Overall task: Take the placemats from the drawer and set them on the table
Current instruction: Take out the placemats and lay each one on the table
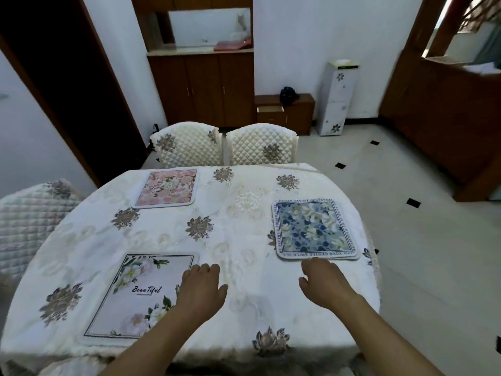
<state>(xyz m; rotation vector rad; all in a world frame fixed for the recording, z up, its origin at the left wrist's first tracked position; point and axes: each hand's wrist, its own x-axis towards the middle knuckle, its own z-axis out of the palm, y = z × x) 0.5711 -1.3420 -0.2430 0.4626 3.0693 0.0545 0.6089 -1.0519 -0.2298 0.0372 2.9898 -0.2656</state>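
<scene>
**Over the near half of the table: both hands palm-down, nothing held**

Across the table (151,234), with 6 o'clock at your own edge, three placemats lie flat on the flowered cloth. The white placemat (141,297), printed with green leaves and a line of script, sits at about 8 o'clock. The pink placemat (166,187) is far off at 11 o'clock. The blue placemat (314,229) lies at 2 o'clock near the right rim; layered edges show along its near side, so it may be more than one mat, though you cannot be sure from this view.

Your left hand (202,289) reaches in from 6 o'clock with the forearm angled up and to the right. Its palm faces down and its fingers are loosely bent, gripping nothing. It overlaps the right edge of the white placemat; whether it presses on the mat cannot be told.

Your right hand (322,283) comes in from 5 o'clock, also palm down, thumb out to the left, fingers relaxed and a little apart, holding nothing. Its fingertips point toward the blue placemat and stop just short of its near edge.

Beyond the table at 12 o'clock stand two quilted chairs (189,146), and a third is at 9 o'clock. Behind them a low cabinet (298,112) has its drawer (269,109) pulled open.
</scene>
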